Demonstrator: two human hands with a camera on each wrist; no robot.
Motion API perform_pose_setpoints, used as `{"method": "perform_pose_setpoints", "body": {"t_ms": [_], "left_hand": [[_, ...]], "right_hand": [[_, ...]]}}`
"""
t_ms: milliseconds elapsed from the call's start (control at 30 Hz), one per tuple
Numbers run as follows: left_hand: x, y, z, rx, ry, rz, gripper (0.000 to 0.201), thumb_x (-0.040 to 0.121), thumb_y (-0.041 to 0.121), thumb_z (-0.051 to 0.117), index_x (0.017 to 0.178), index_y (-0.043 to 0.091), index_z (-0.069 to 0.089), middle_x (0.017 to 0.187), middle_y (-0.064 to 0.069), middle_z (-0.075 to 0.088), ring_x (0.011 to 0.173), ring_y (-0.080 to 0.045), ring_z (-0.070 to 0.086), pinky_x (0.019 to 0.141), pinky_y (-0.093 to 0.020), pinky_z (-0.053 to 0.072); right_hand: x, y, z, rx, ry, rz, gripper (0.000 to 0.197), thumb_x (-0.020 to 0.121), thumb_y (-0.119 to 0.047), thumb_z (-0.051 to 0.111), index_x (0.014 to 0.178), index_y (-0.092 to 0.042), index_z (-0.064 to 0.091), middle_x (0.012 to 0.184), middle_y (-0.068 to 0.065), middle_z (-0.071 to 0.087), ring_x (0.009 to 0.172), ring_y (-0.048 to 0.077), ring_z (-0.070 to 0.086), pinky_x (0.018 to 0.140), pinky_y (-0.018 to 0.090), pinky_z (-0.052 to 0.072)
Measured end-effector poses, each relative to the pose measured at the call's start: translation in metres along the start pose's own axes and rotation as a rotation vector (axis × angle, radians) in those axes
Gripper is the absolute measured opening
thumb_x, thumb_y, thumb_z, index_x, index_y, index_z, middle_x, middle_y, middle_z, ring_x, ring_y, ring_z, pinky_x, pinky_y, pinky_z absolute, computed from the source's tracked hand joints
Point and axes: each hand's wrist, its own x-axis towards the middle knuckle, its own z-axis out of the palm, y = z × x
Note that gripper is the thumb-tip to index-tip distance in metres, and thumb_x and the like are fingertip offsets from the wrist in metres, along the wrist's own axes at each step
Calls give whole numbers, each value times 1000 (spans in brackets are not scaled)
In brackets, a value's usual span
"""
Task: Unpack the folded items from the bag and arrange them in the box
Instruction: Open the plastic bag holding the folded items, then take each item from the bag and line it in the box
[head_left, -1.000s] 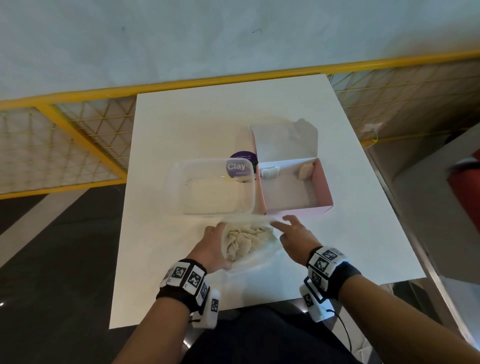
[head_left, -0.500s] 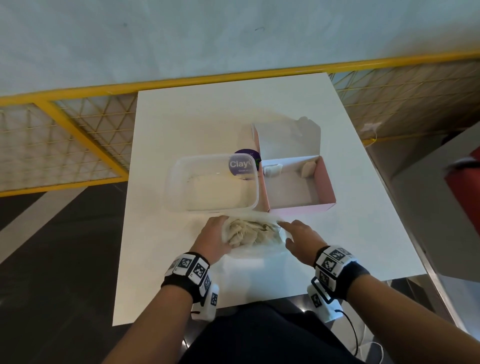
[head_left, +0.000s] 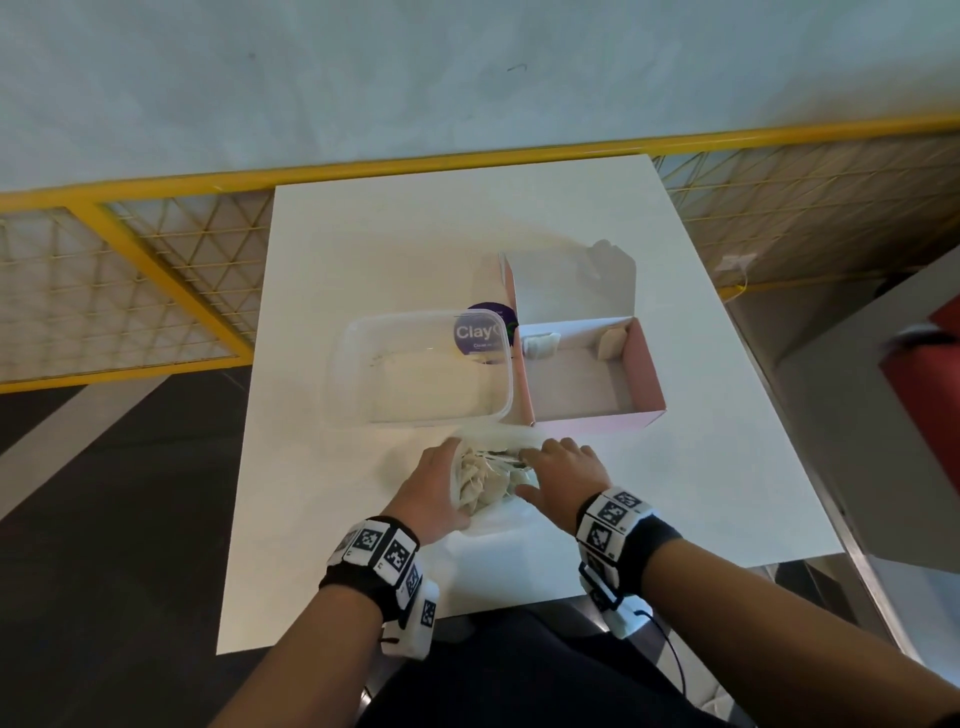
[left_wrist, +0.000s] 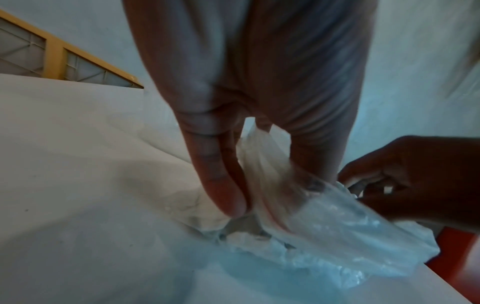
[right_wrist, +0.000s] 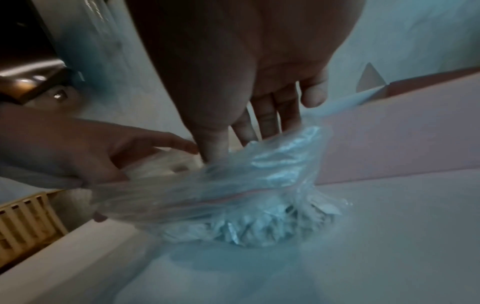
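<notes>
From the head view: clear bag (head_left: 491, 480) full of pale folded items (head_left: 480, 475) sitting on the white surface (head_left: 415, 234), just in front of the pink box (head_left: 641, 374) and a clear tub (head_left: 418, 369). Left hand (head_left: 434, 491) gripping the bag's left edge, right hand (head_left: 563, 470) over the mouth with fingers reaching in. Box open, lid flipped back, two small folded pieces (head_left: 540, 344) already parked along its far wall. Purple "Clay" label (head_left: 480, 332) showing through the tub. Left wrist view: left hand (left_wrist: 249, 102) pinching the bag (left_wrist: 324, 226) film between thumb and fingers (left_wrist: 221, 181), other hand (left_wrist: 415, 176) dark at the right, curled into the bag's mouth. Pretty blurry though. Right wrist view: right hand (right_wrist: 249, 82) with fingers (right_wrist: 267, 121) dipping into the bag (right_wrist: 233, 195) opening, thumb down on the plastic; can't tell whether anything's actually grabbed inside. Left hand (right_wrist: 85, 148) holding the opposite rim, forefinger stretched out. Folded items (right_wrist: 249, 228) bunched at the bottom of the bag, pink box (right_wrist: 402, 139) wall right behind it.
</notes>
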Motion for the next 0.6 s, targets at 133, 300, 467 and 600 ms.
{"method": "perform_pose_setpoints", "body": {"t_ms": [133,300,467,600], "left_hand": [[-1,-2,1,-29,-1,18,94,71,18,74,147,28,18,133,-5,37,115,-20,45,90,-22,36],[-2,-5,4,-56,34,48,86,73,27,74,145,29,26,142,3,32,128,-15,40,95,-20,32],[-3,-6,1,-35,76,46,74,73,34,76,137,34,39,148,4,22,126,-16,43,96,-22,37],[-3,2,2,110,146,21,66,72,42,74,132,37,47,152,3,20,135,-23,24,109,-37,28]], "right_hand": [[7,7,4,-8,-38,-2,33,95,-32,42,127,-28,51,113,3,62,107,24,53,93,34,36],[2,18,-3,266,-47,17,26,94,-30,49,114,-20,61,110,3,63,105,24,55,94,34,36],[-8,27,-6,487,92,15,22,89,-23,59,105,-8,65,109,7,56,102,24,49,88,26,37],[-11,25,-9,490,99,0,20,90,-21,57,103,-6,63,108,8,56,100,26,49,87,27,38]]}}
